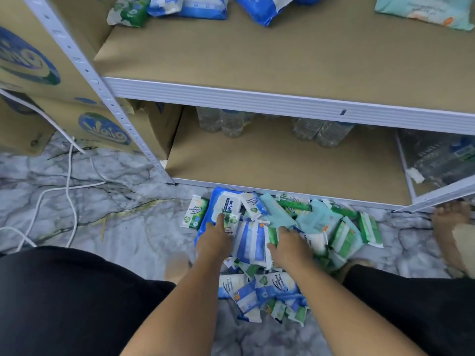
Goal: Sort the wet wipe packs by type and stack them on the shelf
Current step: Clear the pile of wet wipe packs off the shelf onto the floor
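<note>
- small green pack (194, 213): lies on the floor at the pile's left edge, just beside the big blue pack. Looks light, with a soft film wrap. Best taken across the short sides, since the flat face likely slides.
- big blue pack (226, 204): largest in the pile, touching the lower shelf's front rail. Probably the heaviest and likely to sag if lifted by a corner. Take it by both long edges, or get a palm under it.
- left hand (217, 235): down in the pile, fingers on a green-and-white pack (232, 220) lying over the blue one. Can't tell if it's pinched or only touched.
- right hand (288, 246): apart from the left, fingers and thumb curled round a green pack (272, 236) at its edge. An edge grip is OK for something this small.
- pile of wipe packs (257, 291): mixed blue, green and teal, overlapping on the floor between the knees. The film looks glossy, so packs likely slip off each other; lift one type at a time.
- teal packs (279, 213): mid-pile against the rail, flat and floppy. They should stack well if laid flat.
- upper shelf (282, 60): the board is mostly bare, with green, blue and teal packs grouped along the back. The stack goes there.
</note>
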`<move>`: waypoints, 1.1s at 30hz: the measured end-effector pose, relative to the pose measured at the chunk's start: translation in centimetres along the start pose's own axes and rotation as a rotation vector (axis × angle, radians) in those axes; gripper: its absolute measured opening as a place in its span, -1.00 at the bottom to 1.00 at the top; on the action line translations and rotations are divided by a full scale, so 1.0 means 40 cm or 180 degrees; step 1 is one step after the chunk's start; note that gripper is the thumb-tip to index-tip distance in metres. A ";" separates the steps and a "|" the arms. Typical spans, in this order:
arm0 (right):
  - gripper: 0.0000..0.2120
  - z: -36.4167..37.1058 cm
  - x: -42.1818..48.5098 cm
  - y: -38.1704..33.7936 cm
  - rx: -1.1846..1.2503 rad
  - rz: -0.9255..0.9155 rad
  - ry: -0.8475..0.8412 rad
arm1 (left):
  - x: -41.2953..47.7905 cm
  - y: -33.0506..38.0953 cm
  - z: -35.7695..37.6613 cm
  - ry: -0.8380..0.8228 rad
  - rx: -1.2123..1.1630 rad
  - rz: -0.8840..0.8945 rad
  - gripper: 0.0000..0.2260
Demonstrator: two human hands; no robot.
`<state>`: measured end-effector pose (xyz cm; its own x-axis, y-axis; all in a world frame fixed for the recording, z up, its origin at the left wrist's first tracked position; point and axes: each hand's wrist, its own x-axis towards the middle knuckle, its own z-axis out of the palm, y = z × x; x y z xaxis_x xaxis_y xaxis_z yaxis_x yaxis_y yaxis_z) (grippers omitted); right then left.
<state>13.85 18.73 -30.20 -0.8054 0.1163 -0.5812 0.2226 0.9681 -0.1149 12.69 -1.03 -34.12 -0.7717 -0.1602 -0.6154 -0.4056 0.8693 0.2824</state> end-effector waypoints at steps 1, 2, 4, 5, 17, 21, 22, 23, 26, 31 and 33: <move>-0.54 0.008 0.003 -0.001 -0.0029 -0.0009 0.0019 | 0.006 -0.004 0.012 -0.0102 0.0030 0.0042 -0.39; -0.54 0.013 0.004 -0.001 -0.0065 -0.0011 0.0040 | 0.009 -0.007 0.020 -0.0189 0.0060 0.0081 -0.39; -0.53 0.015 0.005 0.001 -0.0126 -0.0016 0.0072 | 0.011 -0.014 0.023 -0.0263 0.0066 0.0154 -0.38; -0.52 0.013 0.004 0.002 -0.0153 -0.0022 0.0074 | 0.012 -0.016 0.021 -0.0256 0.0044 0.0179 -0.38; -0.57 -0.157 -0.087 -0.041 0.0210 -0.0176 0.0662 | -0.107 0.051 -0.146 0.0192 -0.0089 0.0503 -0.61; -0.73 -0.264 -0.135 -0.096 0.0531 -0.0411 0.1123 | -0.163 0.094 -0.260 0.0719 -0.0233 0.0777 -0.62; -0.75 -0.293 -0.148 -0.111 0.0583 -0.0479 0.1254 | -0.180 0.104 -0.293 0.0868 -0.0281 0.0851 -0.62; -0.76 -0.322 -0.161 -0.125 0.0631 -0.0544 0.1365 | -0.195 0.114 -0.327 0.1018 -0.0311 0.0947 -0.63; -0.77 -0.400 -0.199 -0.163 0.0844 -0.0745 0.1621 | -0.251 0.137 -0.430 0.1456 -0.0292 0.1276 -0.64; -0.73 -0.505 -0.229 -0.224 0.1060 -0.1102 0.1921 | -0.319 0.162 -0.575 0.2073 -0.0172 0.1761 -0.68; -0.73 -0.547 -0.231 -0.247 0.1004 -0.1205 0.2002 | -0.322 0.168 -0.629 0.2293 -0.0164 0.1890 -0.70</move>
<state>7.08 12.96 -6.05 -0.9953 -0.0134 0.0955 -0.0588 0.8694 -0.4907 7.58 -4.88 -5.79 -0.9701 0.0373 0.2397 0.1444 0.8827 0.4473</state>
